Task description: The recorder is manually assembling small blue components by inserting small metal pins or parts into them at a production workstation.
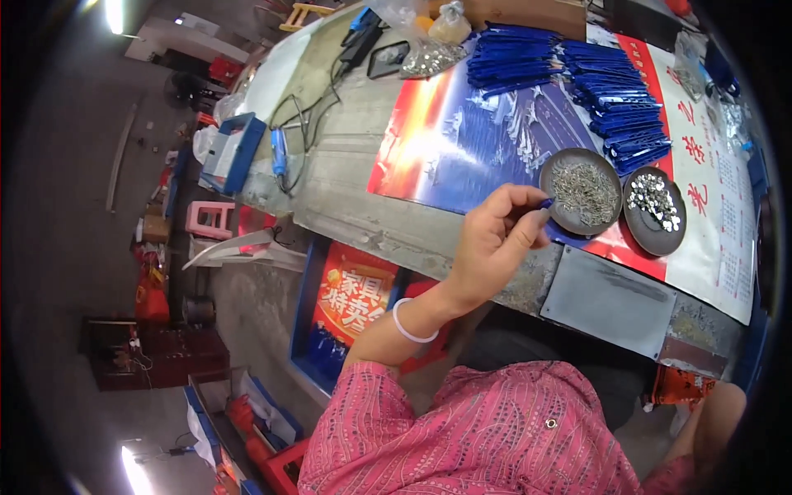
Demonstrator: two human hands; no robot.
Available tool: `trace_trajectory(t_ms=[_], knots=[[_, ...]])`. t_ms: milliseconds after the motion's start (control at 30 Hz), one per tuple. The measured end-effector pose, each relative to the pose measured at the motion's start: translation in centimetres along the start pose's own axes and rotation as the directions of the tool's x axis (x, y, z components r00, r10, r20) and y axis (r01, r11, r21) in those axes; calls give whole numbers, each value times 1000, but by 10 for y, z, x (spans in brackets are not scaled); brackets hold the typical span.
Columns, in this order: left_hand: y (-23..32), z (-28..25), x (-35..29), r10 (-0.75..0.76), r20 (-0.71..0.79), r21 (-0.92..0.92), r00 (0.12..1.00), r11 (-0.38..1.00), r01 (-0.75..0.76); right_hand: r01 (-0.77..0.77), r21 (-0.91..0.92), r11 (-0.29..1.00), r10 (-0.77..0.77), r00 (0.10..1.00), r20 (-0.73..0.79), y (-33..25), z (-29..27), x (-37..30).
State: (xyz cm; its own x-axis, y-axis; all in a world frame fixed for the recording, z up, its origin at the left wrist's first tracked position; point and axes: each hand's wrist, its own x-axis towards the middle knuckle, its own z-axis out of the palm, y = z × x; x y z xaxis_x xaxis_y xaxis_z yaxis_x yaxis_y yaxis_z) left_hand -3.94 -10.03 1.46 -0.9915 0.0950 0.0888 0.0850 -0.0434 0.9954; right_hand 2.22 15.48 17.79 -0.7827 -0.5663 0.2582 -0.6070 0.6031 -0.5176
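My left hand, with a pale bracelet on its wrist, is raised over the near edge of the table. Its thumb and forefinger pinch a small dark blue piece, mostly hidden by the fingers. Just past the fingertips sits a round dark dish full of small thin silvery metal parts. To its right, a second dark dish holds small shiny silver discs. My right arm shows bent at the lower right; its hand cannot be made out.
Several rows of long dark blue pieces lie beyond the dishes on printed sheets. A clear bag of silvery parts is at the back. A blue corded tool lies at left. Below the table edge stands a blue crate.
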Motion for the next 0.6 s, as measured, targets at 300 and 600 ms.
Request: trace_trajectory(t_ms=[300,600], knots=[[-11,19,-38,-173,60,-192,983,964,182,-97,12,995,96,990,102,83,72,47],[-25,25,-68,-263,175,-400,949,862,313,84,-387,918,-4,979,203,150,149,91]])
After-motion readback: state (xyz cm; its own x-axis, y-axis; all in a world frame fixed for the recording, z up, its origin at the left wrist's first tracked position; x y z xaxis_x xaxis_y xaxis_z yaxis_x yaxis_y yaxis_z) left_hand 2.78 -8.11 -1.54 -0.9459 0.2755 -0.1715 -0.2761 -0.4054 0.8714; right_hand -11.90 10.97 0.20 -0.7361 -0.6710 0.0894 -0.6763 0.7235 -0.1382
